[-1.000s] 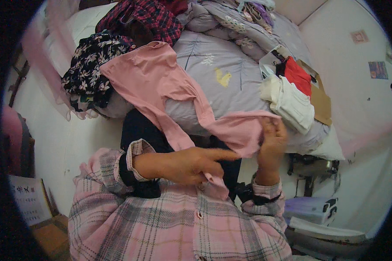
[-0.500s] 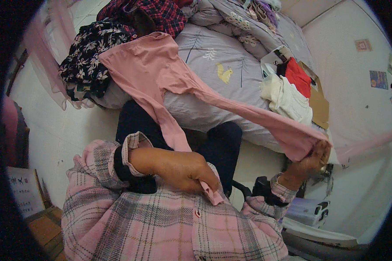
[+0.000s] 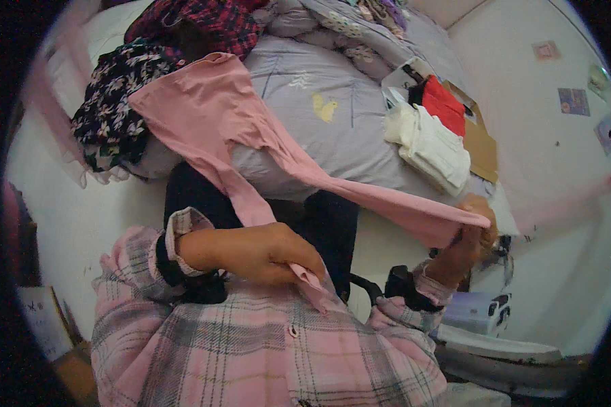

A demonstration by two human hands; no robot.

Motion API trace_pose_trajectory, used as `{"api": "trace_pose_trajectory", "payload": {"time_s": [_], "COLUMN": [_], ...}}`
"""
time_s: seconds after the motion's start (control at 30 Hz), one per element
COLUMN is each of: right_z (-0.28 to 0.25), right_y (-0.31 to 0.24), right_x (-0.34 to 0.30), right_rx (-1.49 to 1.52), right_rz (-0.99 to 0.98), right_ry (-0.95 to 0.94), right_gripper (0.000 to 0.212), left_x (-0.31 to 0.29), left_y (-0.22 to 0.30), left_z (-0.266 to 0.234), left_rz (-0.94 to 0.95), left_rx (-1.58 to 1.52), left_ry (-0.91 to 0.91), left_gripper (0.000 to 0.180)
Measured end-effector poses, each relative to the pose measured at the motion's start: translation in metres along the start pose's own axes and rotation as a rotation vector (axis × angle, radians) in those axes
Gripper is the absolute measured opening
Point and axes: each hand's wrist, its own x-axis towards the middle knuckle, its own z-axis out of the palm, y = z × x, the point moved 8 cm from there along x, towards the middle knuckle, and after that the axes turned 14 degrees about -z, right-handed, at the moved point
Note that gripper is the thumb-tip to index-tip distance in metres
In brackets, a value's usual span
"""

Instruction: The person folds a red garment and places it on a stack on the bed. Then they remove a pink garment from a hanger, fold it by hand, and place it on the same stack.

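A pair of pink leggings [image 3: 204, 108] lies spread with its waistband on the edge of the bed, both legs drawn toward me. Close to my shirt front, my left hand [image 3: 265, 254] is closed round one leg, and the cuff end pokes out below the fingers. Farther out on the right, my right hand [image 3: 478, 234] grips the end of the other leg, which is stretched taut across the bed's edge. Part of that hand is covered by the pink cloth. A black strap circles each of my wrists over the plaid sleeves.
On the grey bed [image 3: 305, 74] sit a black floral garment [image 3: 119, 102] and a red plaid one [image 3: 204, 24] at the left. At the right are folded white clothes [image 3: 434, 146], a red cloth [image 3: 443, 105] and a cardboard box [image 3: 480, 152]. A purple-white case [image 3: 478, 312] stands low right.
The whole view has shifted, so the scene sits slightly farther left. My right hand has turned a little at the leg's end; both hands keep their hold.
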Motion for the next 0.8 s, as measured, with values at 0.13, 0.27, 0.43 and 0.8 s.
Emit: {"api": "trace_pose_trajectory", "payload": {"time_s": [0.13,0.27,0.43,0.8], "right_z": [0.014,0.046,0.084,0.122], "right_y": [0.006,0.020,0.023,0.012], "right_x": [0.001,-0.011,-0.025,-0.043], "right_rx": [-0.067,-0.014,0.128,0.204], "right_rz": [0.148,0.484,0.616,0.777], "right_ry": [-0.007,-0.075,-0.133,-0.385], "right_gripper": [0.029,0.029,0.032,0.018], "left_x": [-0.001,-0.002,-0.004,-0.006], "left_y": [-0.005,-0.011,-0.003,0.006], "left_z": [-0.009,-0.019,-0.032,-0.037], "left_rz": [-0.039,-0.061,0.059,0.093], "left_rx": [-0.024,-0.039,0.018,0.071], "left_ry": [0.095,0.238,0.426,0.534], "left_gripper": [0.024,0.015,0.016,0.023]}}
